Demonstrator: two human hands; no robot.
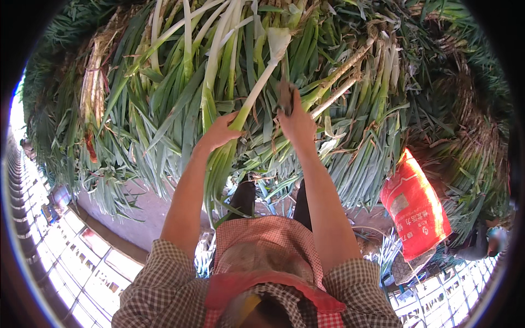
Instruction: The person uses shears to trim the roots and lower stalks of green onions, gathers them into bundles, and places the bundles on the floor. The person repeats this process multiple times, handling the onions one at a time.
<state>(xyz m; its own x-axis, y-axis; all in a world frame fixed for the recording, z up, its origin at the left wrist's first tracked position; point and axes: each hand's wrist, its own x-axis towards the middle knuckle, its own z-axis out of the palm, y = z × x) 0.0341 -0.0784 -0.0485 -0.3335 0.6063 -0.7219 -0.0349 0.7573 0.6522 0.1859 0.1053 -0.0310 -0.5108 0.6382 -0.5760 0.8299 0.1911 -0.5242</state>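
Observation:
My left hand (223, 133) is closed around the lower green part of a leek-like allium stalk (259, 85). The stalk leans up and to the right, and a pale outer layer flares at its upper end. Its green leaves (218, 176) hang below my hand. To the right, my right hand (296, 123) grips a small knife-like tool (285, 98), blurred and pointing away from me; its exact kind cannot be made out. The tool is apart from the held stalk. Beyond both hands lie more stalks (211, 69) with white stems and long leaves.
Bundled stalks with dry roots (94, 82) lie at the left. Two dirty stems (340, 74) lie right of my hand. A red printed sack (416, 209) hangs or leans at the right. A checked apron (266, 246) covers my lap. Metal bars (78, 283) line the lower left.

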